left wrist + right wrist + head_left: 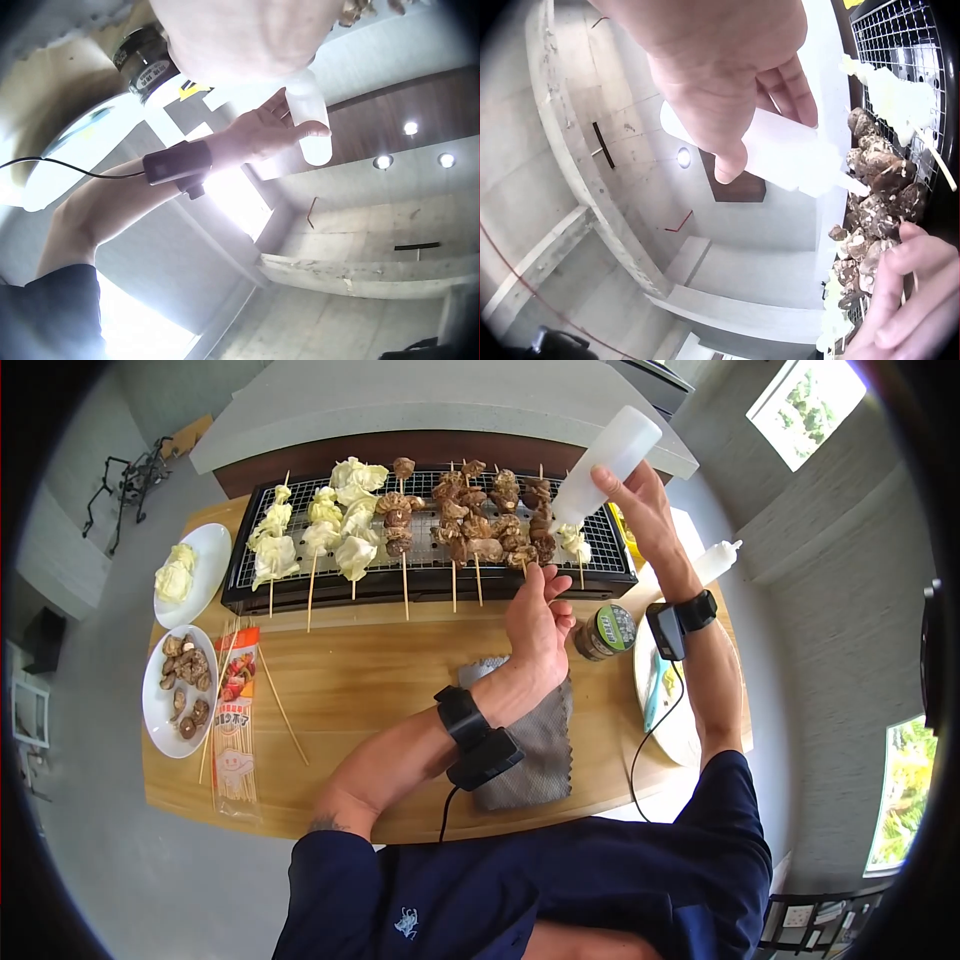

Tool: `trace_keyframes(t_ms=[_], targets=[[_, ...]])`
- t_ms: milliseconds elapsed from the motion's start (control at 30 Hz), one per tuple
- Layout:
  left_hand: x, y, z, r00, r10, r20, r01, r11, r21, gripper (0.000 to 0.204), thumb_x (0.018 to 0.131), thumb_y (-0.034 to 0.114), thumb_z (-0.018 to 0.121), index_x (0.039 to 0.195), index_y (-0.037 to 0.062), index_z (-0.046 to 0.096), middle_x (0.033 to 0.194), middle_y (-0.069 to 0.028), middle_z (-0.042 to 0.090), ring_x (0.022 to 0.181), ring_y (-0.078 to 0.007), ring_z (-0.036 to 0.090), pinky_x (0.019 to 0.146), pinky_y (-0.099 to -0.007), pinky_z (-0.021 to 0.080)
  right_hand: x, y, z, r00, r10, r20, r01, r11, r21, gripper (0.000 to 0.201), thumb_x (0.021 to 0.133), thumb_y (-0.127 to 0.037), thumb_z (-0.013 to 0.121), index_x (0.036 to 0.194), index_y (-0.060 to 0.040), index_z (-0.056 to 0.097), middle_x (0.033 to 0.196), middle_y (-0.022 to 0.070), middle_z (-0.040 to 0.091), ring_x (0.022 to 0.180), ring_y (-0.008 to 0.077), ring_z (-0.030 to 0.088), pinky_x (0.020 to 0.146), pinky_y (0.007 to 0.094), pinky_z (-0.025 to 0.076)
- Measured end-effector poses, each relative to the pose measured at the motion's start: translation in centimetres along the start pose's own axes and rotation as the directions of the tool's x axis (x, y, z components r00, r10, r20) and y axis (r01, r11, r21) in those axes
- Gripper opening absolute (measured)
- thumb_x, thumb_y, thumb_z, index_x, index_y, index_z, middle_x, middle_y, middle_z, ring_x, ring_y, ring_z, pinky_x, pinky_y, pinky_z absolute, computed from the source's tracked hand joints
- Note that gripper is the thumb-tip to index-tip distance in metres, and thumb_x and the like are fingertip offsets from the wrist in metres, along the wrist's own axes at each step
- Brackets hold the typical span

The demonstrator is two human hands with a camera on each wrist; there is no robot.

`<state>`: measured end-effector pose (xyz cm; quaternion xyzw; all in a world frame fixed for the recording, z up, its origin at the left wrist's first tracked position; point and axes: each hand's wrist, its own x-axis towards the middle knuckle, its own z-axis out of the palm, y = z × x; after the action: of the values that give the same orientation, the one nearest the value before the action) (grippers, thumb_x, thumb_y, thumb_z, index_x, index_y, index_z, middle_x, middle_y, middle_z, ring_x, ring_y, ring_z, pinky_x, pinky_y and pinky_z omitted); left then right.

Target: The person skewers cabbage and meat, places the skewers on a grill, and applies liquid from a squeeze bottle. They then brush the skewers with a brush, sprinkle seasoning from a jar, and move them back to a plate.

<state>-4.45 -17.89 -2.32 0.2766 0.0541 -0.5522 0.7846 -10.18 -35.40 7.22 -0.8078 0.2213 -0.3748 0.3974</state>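
Observation:
My right hand [645, 510] grips a translucent white squeeze bottle [612, 460], tilted with its nozzle down over the right part of the grill [618, 572]. In the right wrist view the bottle's nozzle [853, 184] points at the mushroom skewers [881, 206]. At the grill's front edge, my left hand [538, 628] pinches the stick end of a mushroom skewer [520, 550]; its other fingers are loosely curled. A cabbage skewer [574, 544] lies right of the mushrooms, and more cabbage skewers [275, 555] lie at the left.
A lidded jar [607, 632] stands right of a grey cloth [525, 745]. Farther right are a large plate [680, 720] and another squeeze bottle [716, 562]. On the left are a cabbage plate [207, 570], a mushroom plate [180, 710], and a skewer packet [236, 730] with loose sticks.

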Motion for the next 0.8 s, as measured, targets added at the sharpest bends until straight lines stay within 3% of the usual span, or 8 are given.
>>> trace_keyframes(t_ms=[133,200,300,400,467,533,633,800], targets=[[0.1,0.3,0.0,0.999,-0.006,0.047,0.006,1.0,-0.009,0.026,0.105,0.035,0.057,0.112,0.0115,0.065,0.094,0.003,0.064,0.068,-0.0054,0.049,0.061,-0.0213,0.043,2.8,2.3,0.0,0.997,-0.007,-0.075,0.001,0.997,-0.08,0.062,0.089,-0.044,0.078,0.122,0.0056,0.059,0.107,0.0141,0.071,0.098,0.0204,0.069,0.088,0.034,0.054],[0.4,0.4,-0.1,0.996,-0.026,0.084,0.024,0.999,0.03,0.023,0.106,0.031,0.057,0.112,0.0119,0.066,0.093,0.0035,0.065,0.068,-0.0052,0.049,0.061,-0.0212,0.043,4.2,3.6,0.3,0.982,-0.106,-0.155,0.098,0.994,-0.058,0.066,0.088,-0.044,0.079,0.125,0.0057,0.057,0.109,0.0153,0.071,0.1,0.0217,0.069,0.089,0.0342,0.054],[0.4,0.6,-0.1,0.993,-0.051,0.107,0.045,0.997,0.06,0.021,0.106,0.03,0.057,0.112,0.0119,0.066,0.095,0.0034,0.066,0.068,-0.0053,0.049,0.061,-0.0211,0.043,5.7,4.9,0.5,0.975,-0.085,-0.206,0.058,0.989,-0.133,0.069,0.086,-0.047,0.08,0.126,0.0044,0.057,0.109,0.0159,0.072,0.101,0.0226,0.069,0.088,0.0341,0.055],[0.5,0.8,-0.2,0.988,-0.075,0.132,0.063,0.993,0.097,0.025,0.106,0.033,0.055,0.114,0.0111,0.064,0.102,0.001,0.068,0.067,-0.0054,0.049,0.061,-0.0214,0.043,5.7,5.1,0.8,0.973,-0.091,-0.212,0.077,0.994,-0.075,0.07,0.085,-0.049,0.08,0.124,0.0037,0.059,0.109,0.0154,0.072,0.1,0.0222,0.069,0.088,0.0347,0.055],[0.2,1.2,0.0,0.988,-0.077,0.134,0.063,0.993,0.103,0.028,0.107,0.035,0.053,0.116,0.0105,0.063,0.105,-0.0002,0.069,0.067,-0.0055,0.049,0.061,-0.0216,0.043,5.8,4.2,0.9,0.974,-0.104,-0.201,0.095,0.994,-0.052,0.07,0.084,-0.05,0.081,0.124,0.0034,0.059,0.108,0.0152,0.072,0.099,0.022,0.069,0.087,0.035,0.055],[-0.1,1.6,-0.1,0.995,-0.013,0.1,-0.004,0.986,0.167,0.036,0.108,0.041,0.048,0.121,0.0093,0.06,0.11,-0.0023,0.069,0.066,-0.0058,0.049,0.06,-0.0221,0.044,4.5,2.9,0.5,0.998,-0.023,-0.061,0.022,1.0,-0.019,0.066,0.085,-0.049,0.08,0.121,0.0037,0.062,0.106,0.015,0.071,0.097,0.021,0.069,0.087,0.0348,0.055],[0.3,1.7,-0.7,0.998,0.014,0.068,-0.026,0.984,0.174,0.041,0.108,0.044,0.045,0.128,0.0095,0.057,0.109,-0.0046,0.073,0.058,-0.005,0.053,0.053,-0.0225,0.044,2.6,0.3,1.0,0.998,-0.013,0.057,0.013,1.0,0.0,0.063,0.087,-0.048,0.079,0.119,0.0037,0.064,0.104,0.0143,0.071,0.097,0.0201,0.069,0.086,0.0347,0.055],[0.2,1.5,-0.6,0.995,0.061,0.075,-0.08,0.955,0.287,0.037,0.107,0.04,0.047,0.127,0.0119,0.062,0.107,-0.0032,0.073,0.06,-0.0041,0.055,0.054,-0.0222,0.045,0.9,-2.0,2.9,0.994,-0.027,0.109,0.03,0.999,-0.03,0.064,0.088,-0.046,0.079,0.123,0.0042,0.061,0.107,0.0137,0.071,0.098,0.02,0.068,0.088,0.0358,0.054]])
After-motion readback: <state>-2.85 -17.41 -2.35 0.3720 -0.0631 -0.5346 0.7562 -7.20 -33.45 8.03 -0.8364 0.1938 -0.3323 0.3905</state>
